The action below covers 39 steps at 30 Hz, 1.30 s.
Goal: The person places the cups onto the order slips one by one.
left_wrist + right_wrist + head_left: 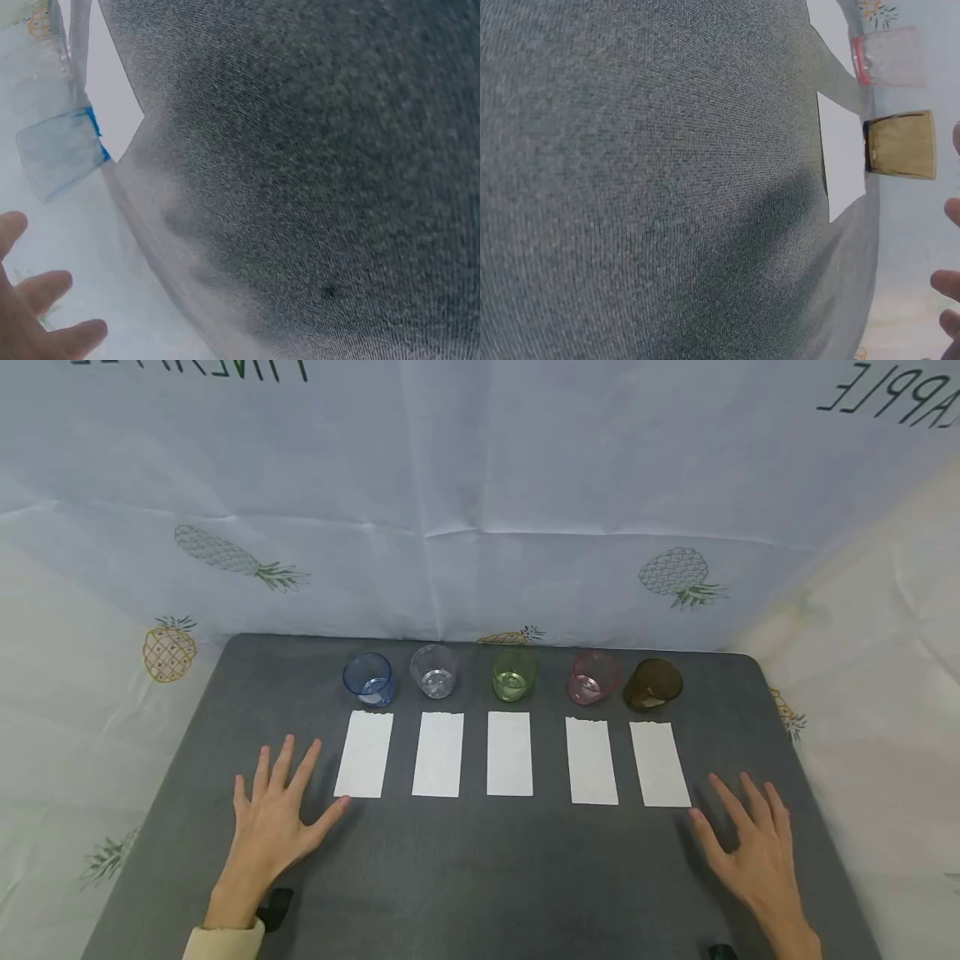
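In the head view my left hand (273,822) hovers over the table's left side with fingers spread, holding nothing. Its thumb tip overlaps the lower edge of the leftmost white paper slip (364,755). My right hand (753,852) is also spread and holds nothing; its thumb lies close to the corner of the rightmost white slip (660,765). Behind the slips stand a blue glass (368,679), a clear glass (434,672), a green glass (513,674), a pink glass (593,677) and a brown glass (652,684), all in one row.
Between the outer slips lie more white slips, including a middle one (510,753), spaced apart in a row. A dark grey cloth (480,877) covers the table. A pale curtain (480,468) printed with pineapples hangs behind the table and along both sides.
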Available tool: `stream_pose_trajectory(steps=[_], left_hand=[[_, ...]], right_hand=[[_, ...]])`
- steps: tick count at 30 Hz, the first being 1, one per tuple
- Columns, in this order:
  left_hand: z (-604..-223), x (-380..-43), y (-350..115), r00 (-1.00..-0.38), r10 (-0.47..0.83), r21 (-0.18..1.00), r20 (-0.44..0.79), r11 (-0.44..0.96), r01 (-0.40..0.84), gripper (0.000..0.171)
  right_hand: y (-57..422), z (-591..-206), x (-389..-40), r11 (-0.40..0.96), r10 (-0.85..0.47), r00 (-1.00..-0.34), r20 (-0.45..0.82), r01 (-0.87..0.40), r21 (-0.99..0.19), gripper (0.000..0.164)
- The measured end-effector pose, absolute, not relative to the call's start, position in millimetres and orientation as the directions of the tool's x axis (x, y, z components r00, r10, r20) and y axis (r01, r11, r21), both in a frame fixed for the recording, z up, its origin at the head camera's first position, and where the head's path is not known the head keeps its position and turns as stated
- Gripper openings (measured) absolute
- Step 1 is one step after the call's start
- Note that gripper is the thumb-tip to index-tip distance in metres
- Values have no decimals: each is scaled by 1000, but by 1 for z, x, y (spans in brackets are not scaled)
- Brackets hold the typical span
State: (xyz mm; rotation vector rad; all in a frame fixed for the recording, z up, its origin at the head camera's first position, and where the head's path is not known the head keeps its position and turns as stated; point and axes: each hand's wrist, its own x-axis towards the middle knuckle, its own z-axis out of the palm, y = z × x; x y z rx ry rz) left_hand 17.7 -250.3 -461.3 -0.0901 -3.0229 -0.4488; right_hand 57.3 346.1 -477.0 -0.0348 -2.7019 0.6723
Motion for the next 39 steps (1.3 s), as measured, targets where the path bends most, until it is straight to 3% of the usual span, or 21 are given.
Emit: stream_pose_trajectory(steps=[15,39], left_hand=[[-456,9,-227,-981,58,435,184,891,134,95],[-420,-44,-113,-918,273,602,288,694,395,97]], right_hand=[[337,-491,47,789,156,-871,465,-173,-589,54],[328,-514,20,757,177,-902,393,-130,-640,56]])
